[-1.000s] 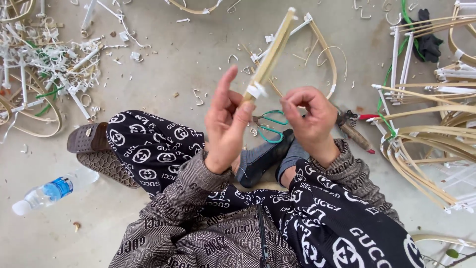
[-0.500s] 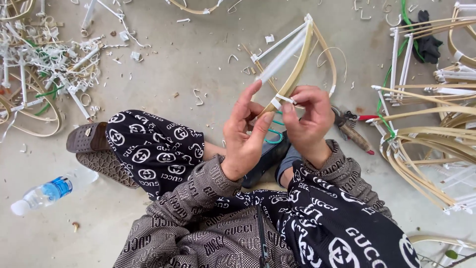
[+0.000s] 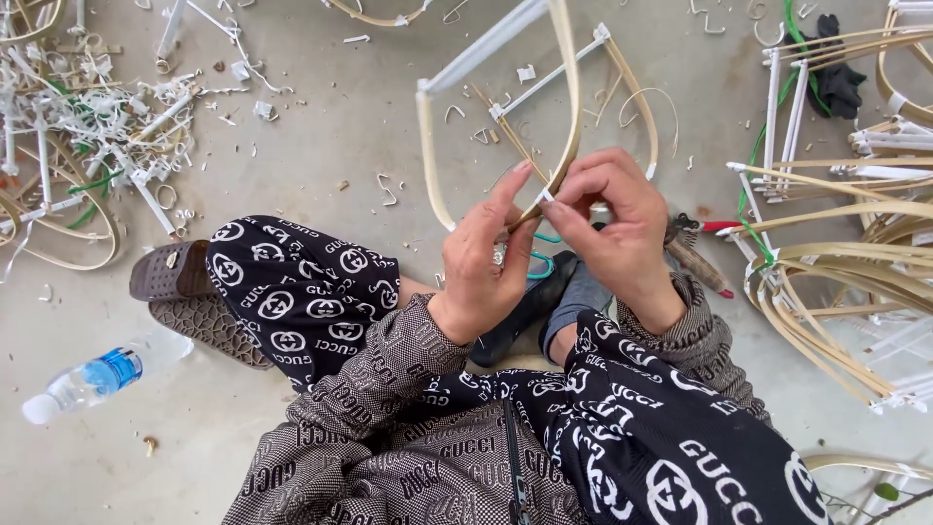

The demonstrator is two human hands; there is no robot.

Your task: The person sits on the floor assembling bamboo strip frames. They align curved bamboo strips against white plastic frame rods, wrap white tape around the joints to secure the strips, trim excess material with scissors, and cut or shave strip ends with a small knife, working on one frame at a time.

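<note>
Bent bamboo-strip frame with white tape-wrapped joints and thin white crossbars (image 3: pixel 569 107) is held up in front of the seated person, over the grey concrete floor (image 3: pixel 321 126); it is the landmark here. Its long axis runs from the hands up and away toward the top of the view, the curved tan strips rising steeply and slightly left to right, the lower end coming down to a taped joint right between the two hands. Both hands sit at the frame's near, bottom end, about equally close. Left hand (image 3: pixel 481 262) is just left of that joint, fingers partly curled, thumb and forefinger tips pinched on the tan strip. Right hand (image 3: pixel 612 228) is just right of it, fingers curled narrow over the small white tape wrap at the joint, touching it; exactly what the fingertips grip under there is hidden. Right of the frame, well apart: big heap of long tan bamboo strips and white-taped frames (image 3: pixel 836 253). Left of the frame, well apart: pile of white tape scraps and offcuts with green bits (image 3: pixel 87 136). Below the frame: legs in black patterned trousers (image 3: pixel 301 292), brown sandal (image 3: pixel 175 272) to their left. Just under the hands, partly hidden: teal-handled scissors (image 3: pixel 539 262). Far lower left of the frame: clear plastic water bottle with blue label (image 3: pixel 92 374) lying on its side.
</note>
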